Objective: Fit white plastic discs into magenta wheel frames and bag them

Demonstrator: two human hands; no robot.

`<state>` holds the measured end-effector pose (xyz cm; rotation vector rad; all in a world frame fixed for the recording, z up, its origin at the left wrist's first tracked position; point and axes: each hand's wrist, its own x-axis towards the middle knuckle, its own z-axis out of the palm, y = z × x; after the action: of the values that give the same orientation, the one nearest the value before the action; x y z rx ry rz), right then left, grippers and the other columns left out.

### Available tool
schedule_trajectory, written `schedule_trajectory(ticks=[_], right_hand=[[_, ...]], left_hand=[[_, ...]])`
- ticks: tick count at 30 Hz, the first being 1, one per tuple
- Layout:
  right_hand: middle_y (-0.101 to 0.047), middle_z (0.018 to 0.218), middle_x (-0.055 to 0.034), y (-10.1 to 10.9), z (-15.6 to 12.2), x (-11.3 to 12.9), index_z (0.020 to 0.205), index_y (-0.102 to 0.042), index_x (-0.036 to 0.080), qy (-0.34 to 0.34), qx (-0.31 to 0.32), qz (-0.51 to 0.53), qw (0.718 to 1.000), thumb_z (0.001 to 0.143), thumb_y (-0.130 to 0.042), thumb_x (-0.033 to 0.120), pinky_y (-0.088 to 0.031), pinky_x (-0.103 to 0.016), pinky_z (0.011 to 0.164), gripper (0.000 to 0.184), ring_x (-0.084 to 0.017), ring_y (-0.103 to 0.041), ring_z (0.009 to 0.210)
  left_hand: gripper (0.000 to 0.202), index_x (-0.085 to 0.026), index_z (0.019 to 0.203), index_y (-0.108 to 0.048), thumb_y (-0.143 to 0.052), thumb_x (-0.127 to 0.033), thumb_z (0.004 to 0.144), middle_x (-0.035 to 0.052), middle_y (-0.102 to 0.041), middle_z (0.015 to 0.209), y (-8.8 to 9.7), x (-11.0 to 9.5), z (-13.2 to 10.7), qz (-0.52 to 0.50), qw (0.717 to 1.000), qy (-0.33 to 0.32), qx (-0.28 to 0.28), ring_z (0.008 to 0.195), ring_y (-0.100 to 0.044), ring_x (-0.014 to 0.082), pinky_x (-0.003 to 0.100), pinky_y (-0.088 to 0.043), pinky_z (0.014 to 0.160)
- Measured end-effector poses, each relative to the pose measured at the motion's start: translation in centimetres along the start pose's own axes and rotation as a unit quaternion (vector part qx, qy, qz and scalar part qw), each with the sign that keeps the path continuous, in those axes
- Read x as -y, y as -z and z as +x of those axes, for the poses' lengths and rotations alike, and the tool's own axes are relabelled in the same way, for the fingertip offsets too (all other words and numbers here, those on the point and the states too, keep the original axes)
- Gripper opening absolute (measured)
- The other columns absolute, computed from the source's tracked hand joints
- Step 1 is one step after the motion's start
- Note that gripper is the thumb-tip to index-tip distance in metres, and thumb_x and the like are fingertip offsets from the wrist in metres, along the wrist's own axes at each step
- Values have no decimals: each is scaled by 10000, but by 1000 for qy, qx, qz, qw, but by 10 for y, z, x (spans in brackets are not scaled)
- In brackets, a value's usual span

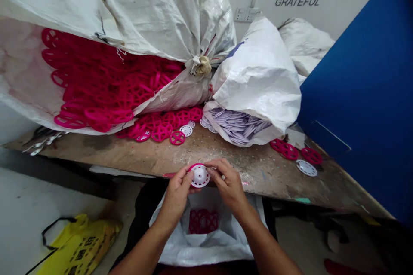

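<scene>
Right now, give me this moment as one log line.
left hand: holds pink-rimmed white disc | right hand: at disc's edge | below: white bag, pink pieces inside

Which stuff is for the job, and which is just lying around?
Likely for the job:
white disc and pink piece, between left hand and right hand
pink wheels in big sack
white discs in smaller sack
white bag below the hands

Probably lying around:
yellow bag, lower left
green scrap at table edge

A white slotted disc [200, 176] covers a pink wheel [194, 165].
</scene>
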<state>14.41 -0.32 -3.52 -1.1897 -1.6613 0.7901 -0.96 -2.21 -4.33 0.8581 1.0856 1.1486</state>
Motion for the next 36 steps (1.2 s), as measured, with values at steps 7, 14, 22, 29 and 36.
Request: schedule_trajectory(ticks=[7, 14, 22, 29, 36], right_hand=[[-642, 793, -21, 0, 2, -4, 968, -652, 193, -111, 45, 109, 987, 856, -527, 336, -441, -220, 545, 221, -130, -566, 642], [-628, 930, -27, 8, -2, -4, 1079, -554, 209, -154, 95, 242, 953, 770, -641, 302, -473, -237, 647, 334, -143, -587, 789], [-628, 803, 11, 27, -3, -4, 1066, -579, 223, -106, 173, 94, 975, 789, -621, 282, -431, -223, 613, 286, -127, -566, 696], [-694, 924, -88, 108, 64, -31, 1062, -651, 192, -30, -93, -348, 933, 873, -465, 322, -443, -324, 727, 295, -228, -620, 823], [-712, 831, -75, 121, 73, -53, 932, -693, 197, -23, -109, -411, 905, 871, -481, 352, -407, -306, 629, 270, -219, -621, 705]], left_hand=[[362, -191, 1143, -616, -540, -391, 851, 75, -658, 1118, 3, 3, 1, 101, 993, -61, 16, 998, -619, 222, 301, -500, 849], [450, -143, 1189, -499, -603, -340, 798, 81, -697, 905, 0, 1, -2, 84, 994, -10, 65, 765, -673, 192, 290, -538, 680], [439, -157, 1135, -528, -606, -391, 771, 63, -701, 871, 13, 5, -10, 151, 976, 59, 146, 690, -664, 172, 255, -503, 600], [270, -189, 1044, -633, -534, -311, 825, 59, -690, 922, 37, -28, 20, 459, 877, -127, 60, 750, -632, 192, 310, -467, 714], [196, -198, 932, -657, -520, -140, 805, 75, -605, 963, 63, -31, 101, 554, 773, -300, -65, 946, -546, 231, 348, -409, 854]])
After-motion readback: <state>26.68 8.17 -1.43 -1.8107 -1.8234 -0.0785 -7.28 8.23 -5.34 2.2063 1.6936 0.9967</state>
